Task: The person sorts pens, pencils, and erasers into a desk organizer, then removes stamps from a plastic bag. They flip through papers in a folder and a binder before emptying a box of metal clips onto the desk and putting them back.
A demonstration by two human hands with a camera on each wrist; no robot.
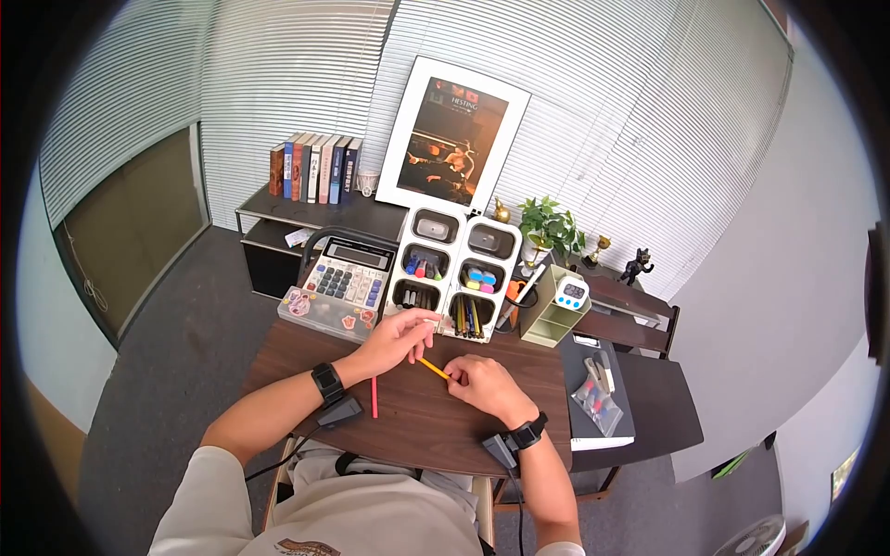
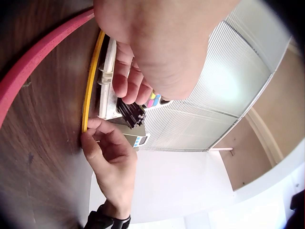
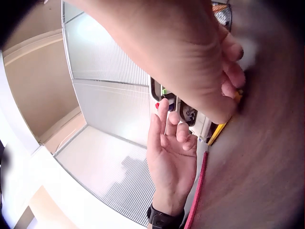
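A slim yellow pencil (image 1: 433, 368) lies low along the brown desk (image 1: 417, 408). My right hand (image 1: 487, 386) pinches its right end between thumb and fingertips, as the left wrist view also shows. Over the pencil's other end is my left hand (image 1: 397, 340), palm turned inward and fingers loosely bent with nothing between them. A red pencil-like stick (image 1: 375, 398) rests on the desk below the left hand, nearer my body. Behind both hands stands a white organizer (image 1: 445, 269) whose compartments hold pens, markers and yellow and black pencils.
Left of the organizer are a calculator (image 1: 348, 275) and a clear case with stickers (image 1: 324, 313). To the right stand a green holder with a white timer (image 1: 572, 293) and a dark folder (image 1: 616, 380) bearing a clear pouch (image 1: 598, 406). Books (image 1: 315, 170) line the back shelf.
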